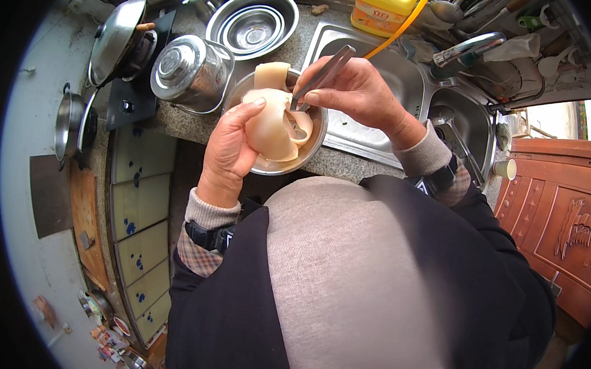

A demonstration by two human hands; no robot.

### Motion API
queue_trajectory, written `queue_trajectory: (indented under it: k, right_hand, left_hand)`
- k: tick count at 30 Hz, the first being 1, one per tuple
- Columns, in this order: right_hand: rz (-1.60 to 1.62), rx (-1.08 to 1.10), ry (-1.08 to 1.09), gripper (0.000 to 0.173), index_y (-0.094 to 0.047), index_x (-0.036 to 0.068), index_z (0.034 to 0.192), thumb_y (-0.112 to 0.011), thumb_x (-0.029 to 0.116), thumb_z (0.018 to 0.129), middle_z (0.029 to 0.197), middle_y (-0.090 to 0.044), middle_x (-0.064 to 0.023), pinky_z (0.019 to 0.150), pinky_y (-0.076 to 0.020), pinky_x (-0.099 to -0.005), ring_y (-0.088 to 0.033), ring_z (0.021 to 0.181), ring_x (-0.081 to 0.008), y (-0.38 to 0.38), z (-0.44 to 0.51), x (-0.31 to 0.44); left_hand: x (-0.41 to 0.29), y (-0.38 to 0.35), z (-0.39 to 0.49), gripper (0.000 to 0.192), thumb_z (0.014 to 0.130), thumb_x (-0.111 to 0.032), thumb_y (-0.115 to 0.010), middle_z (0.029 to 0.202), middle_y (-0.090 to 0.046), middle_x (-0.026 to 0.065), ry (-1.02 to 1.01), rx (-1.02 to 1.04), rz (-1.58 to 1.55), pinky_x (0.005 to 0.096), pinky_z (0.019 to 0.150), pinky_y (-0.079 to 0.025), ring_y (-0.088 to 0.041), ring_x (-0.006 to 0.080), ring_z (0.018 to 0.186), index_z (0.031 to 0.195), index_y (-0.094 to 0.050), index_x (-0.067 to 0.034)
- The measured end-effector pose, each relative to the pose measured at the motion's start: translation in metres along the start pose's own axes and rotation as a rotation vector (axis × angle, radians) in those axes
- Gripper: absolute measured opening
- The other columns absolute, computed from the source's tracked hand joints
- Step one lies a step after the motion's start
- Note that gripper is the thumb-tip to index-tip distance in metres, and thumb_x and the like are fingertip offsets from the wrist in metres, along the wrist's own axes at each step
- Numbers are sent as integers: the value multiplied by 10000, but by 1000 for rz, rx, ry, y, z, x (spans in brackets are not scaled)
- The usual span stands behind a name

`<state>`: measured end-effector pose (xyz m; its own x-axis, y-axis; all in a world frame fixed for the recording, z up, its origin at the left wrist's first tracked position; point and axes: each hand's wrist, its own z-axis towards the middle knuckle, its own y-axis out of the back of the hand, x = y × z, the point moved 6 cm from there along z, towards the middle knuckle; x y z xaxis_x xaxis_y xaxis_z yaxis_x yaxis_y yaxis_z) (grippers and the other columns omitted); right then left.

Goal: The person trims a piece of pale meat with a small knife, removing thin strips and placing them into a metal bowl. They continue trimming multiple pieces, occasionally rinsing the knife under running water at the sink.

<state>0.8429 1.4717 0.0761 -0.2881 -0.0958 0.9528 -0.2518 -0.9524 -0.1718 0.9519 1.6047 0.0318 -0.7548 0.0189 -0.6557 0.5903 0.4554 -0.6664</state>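
My left hand (227, 150) grips a broad, pale piece of what looks like pork skin (268, 128), thumb on top of it. The piece is folded and curls at its lower right, above a round metal bowl (274, 168). In my right hand (363, 93) is a pair of metal tweezers (326, 75), pinched between thumb and fingers. Their tips meet or nearly meet the edge of the skin; whether they hold a hair cannot be seen. Another pale strip (272, 75) hangs over the bowl's far rim. Most of the bowl's inside is hidden.
Right of the bowl is a double steel sink (358, 136) with a faucet (469, 47) and a ladle (461, 135). A yellow detergent jug (381, 9) stands behind it. Nested metal basins (286, 14), a lidded pot (184, 75) and a stove with a wok (117, 38) are at left.
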Motion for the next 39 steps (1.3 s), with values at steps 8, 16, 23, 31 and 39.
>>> queue_trajectory:
  k: [8,16,23,31,39]
  right_hand:
    - [36,-11,-20,230,-608,-20,1045,-664,20,825,970,-662,-96,836,-521,-294,-641,911,-153,1,-4,-6]
    - [74,-32,23,240,-602,-25,1049,-665,18,822,983,-655,-100,840,-517,-299,-639,918,-161,0,-2,-4]
    - [34,-41,56,242,-598,-29,1055,-656,9,823,997,-652,-104,852,-516,-307,-638,926,-168,3,-1,1]
    - [-96,-175,135,260,-615,-21,1047,-662,-35,792,989,-653,-88,842,-516,-283,-639,919,-161,1,0,11]
    - [-588,-235,432,277,-626,41,948,-741,33,697,903,-652,-97,687,-539,-287,-658,788,-227,-13,9,27]
  left_hand:
    - [-7,2,5,330,845,-28,-567,1101,-622,106,-149,-43,112,339,938,-458,-605,198,1005,1172,-539,13]
    - [-5,-6,5,293,859,-30,-592,1086,-633,90,-180,4,58,308,907,-477,-612,173,987,1147,-560,11]
    - [-12,1,7,248,892,-75,-587,1087,-631,95,-315,-154,145,294,879,-489,-620,163,963,1124,-577,11]
    - [-14,-4,6,252,922,-129,-538,1080,-631,98,-323,-87,123,305,911,-454,-604,161,977,1118,-578,24]
    - [-14,-14,3,255,925,-111,-516,1062,-636,103,-299,-79,206,292,875,-478,-613,160,959,1124,-580,35]
